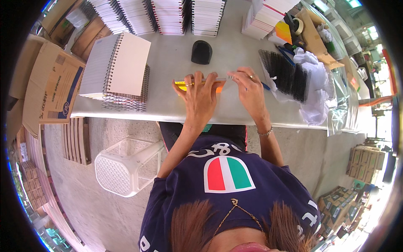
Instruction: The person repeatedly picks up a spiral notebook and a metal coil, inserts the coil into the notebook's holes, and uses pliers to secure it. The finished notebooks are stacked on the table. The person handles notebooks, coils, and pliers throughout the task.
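My left hand (200,94) is closed over a pad with a yellow and orange cover (181,87), held on edge near the table's front. Its fingers reach over the pad's top edge, which has a row of holes at the left end. At the pad's right end, my right hand (250,90) is closed in a pinch; whatever sits between its fingertips is too small to make out. A thin blue handle (265,86) shows beside my right hand. Beyond the pad lies a black rounded object (201,52).
Wire-bound notebooks (128,63) are stacked at the left, beside a cardboard box (54,84). More bound stacks (170,17) line the far side. Black binding coils (289,77) lie at the right, near crumpled white plastic (315,92). A white stool (115,170) stands below the table.
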`<action>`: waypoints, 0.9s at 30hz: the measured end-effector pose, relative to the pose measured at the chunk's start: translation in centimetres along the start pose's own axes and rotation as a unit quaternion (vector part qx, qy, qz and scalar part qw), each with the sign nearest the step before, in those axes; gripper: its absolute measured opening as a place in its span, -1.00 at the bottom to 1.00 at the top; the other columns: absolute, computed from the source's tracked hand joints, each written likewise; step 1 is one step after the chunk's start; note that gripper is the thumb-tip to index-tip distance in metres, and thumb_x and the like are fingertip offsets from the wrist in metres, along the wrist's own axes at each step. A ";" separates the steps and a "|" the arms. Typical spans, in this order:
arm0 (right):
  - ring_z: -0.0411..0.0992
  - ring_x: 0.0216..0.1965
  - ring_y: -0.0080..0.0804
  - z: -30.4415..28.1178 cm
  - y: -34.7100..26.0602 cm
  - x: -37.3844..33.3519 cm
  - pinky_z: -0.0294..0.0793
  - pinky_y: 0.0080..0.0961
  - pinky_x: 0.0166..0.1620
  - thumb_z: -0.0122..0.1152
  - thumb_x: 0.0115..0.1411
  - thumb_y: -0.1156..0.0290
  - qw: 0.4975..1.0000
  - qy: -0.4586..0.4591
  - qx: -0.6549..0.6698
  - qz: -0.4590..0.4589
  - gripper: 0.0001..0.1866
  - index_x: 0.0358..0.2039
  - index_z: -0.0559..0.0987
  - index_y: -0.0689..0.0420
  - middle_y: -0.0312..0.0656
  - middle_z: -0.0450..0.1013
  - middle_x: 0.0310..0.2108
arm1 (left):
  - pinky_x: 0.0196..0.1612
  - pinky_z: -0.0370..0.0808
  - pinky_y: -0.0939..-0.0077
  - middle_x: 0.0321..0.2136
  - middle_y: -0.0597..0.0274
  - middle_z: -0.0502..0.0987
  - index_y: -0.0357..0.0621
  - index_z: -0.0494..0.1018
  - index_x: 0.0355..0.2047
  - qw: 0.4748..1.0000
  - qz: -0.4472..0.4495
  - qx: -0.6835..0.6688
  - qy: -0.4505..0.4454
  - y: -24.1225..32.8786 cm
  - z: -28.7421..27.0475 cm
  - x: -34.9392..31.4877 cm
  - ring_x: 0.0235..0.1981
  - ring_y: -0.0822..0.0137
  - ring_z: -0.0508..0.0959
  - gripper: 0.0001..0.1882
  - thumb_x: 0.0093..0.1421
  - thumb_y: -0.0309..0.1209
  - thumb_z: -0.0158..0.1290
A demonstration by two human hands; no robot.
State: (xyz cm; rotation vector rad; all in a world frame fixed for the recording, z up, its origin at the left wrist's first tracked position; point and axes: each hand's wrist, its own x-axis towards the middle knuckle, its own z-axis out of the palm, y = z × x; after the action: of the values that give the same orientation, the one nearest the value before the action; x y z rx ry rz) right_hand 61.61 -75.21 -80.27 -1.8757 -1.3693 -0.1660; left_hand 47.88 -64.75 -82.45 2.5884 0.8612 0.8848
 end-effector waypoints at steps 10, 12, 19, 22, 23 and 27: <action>0.40 0.00 -0.39 0.7 -1.8 -2.5 0.43 -0.45 0.08 0.08 0.32 0.56 0.951 0.001 0.236 0.197 -0.47 0.30 0.30 0.16 -0.11 0.34 0.06 | 0.12 0.09 -0.26 -0.11 0.35 0.37 0.12 0.47 -0.06 0.996 -0.034 -0.073 0.025 -0.9 -0.6 -0.2 0.06 0.13 0.31 -0.75 0.24 -0.36 0.12; 0.33 0.09 -0.35 5.7 -0.3 -4.6 0.36 -0.45 0.16 0.06 0.33 0.57 0.937 0.036 0.284 0.200 -0.37 0.38 0.13 0.16 -0.08 0.29 0.10 | 0.12 0.10 -0.27 -0.07 0.35 0.37 0.09 0.48 -0.10 0.978 -0.029 -0.177 0.102 -1.3 -0.3 -0.4 0.08 0.09 0.28 -0.78 0.23 -0.39 0.13; 0.29 0.11 -0.27 7.9 -5.0 -3.6 0.29 -0.35 0.21 0.02 0.31 0.67 0.847 0.027 0.475 0.238 -0.44 0.28 0.11 0.22 -0.05 0.28 0.02 | 0.12 0.04 -0.23 -0.15 0.41 0.46 0.10 0.53 -0.16 0.999 -0.001 -0.029 0.016 -0.8 -0.3 -0.9 0.05 0.11 0.29 -0.83 0.23 -0.38 0.08; 0.31 0.02 -0.29 8.5 -3.8 -3.9 0.34 -0.32 0.11 0.01 0.31 0.68 0.877 0.006 0.419 0.234 -0.64 0.09 0.23 0.22 -0.08 0.29 -0.05 | 0.12 0.01 -0.22 -0.19 0.44 0.49 0.13 0.53 -0.16 0.999 0.007 -0.048 0.014 -0.6 -0.6 -0.8 0.01 0.13 0.32 -0.83 0.24 -0.38 0.07; 0.31 0.00 -0.27 8.2 -4.2 -3.8 0.34 -0.31 0.08 0.01 0.32 0.67 0.885 0.026 0.409 0.223 -0.67 0.06 0.24 0.21 -0.07 0.29 -0.06 | 0.12 0.01 -0.20 -0.18 0.45 0.49 0.13 0.53 -0.16 0.998 0.014 -0.055 0.022 -0.5 -1.1 -0.7 0.00 0.14 0.33 -0.83 0.24 -0.39 0.07; 0.32 -0.06 -0.11 7.6 -4.5 -4.0 0.34 -0.26 0.03 -0.02 0.33 0.65 0.913 0.067 0.352 0.197 -0.76 -0.01 0.29 0.22 0.00 0.32 -0.10 | 0.11 0.03 -0.13 -0.18 0.45 0.52 0.14 0.54 -0.14 0.998 0.050 -0.028 0.031 1.4 -3.0 -0.4 -0.04 0.16 0.37 -0.80 0.23 -0.41 0.08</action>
State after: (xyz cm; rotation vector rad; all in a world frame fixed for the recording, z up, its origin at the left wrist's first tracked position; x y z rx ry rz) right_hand 53.67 -72.79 -85.21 -1.4381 -0.7738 0.3575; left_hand 46.33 -65.88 -79.71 2.5863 0.7172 1.0082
